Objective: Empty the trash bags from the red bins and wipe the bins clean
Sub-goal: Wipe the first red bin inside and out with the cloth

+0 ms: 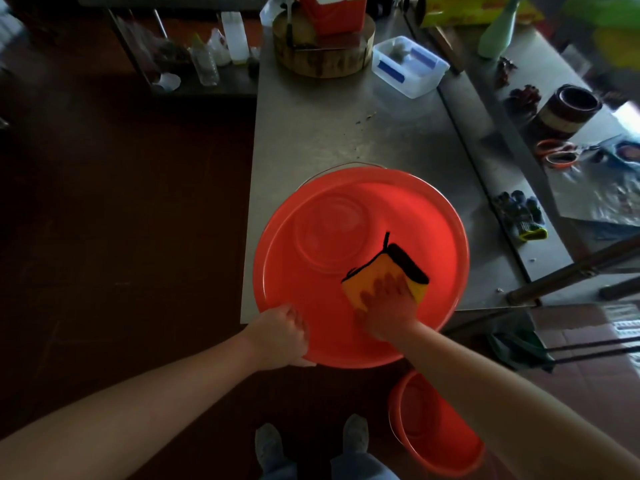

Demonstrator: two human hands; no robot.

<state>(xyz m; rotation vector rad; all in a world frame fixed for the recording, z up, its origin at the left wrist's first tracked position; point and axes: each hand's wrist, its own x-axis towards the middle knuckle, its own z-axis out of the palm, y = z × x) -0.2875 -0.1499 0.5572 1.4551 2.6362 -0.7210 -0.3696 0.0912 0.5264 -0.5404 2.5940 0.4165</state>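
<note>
A large red bin (311,303) stands on the near corner of a steel table (329,133), its open top facing me and its inside bare. My left hand (282,336) grips the near-left rim of this bin. My right hand (386,306) reaches inside and presses a yellow cloth with black edging (388,268) flat against the inner wall at the right. A second, smaller red bin (420,422) sits on the floor below my right forearm, partly hidden by it.
On the table's far end are a round wooden block (322,53) and a clear plastic box (408,65). To the right lie gloves (523,216), orange scissors (556,154) and a dark pot (568,109). A shelf with bottles (204,60) stands at the back left. My shoes (311,441) are below.
</note>
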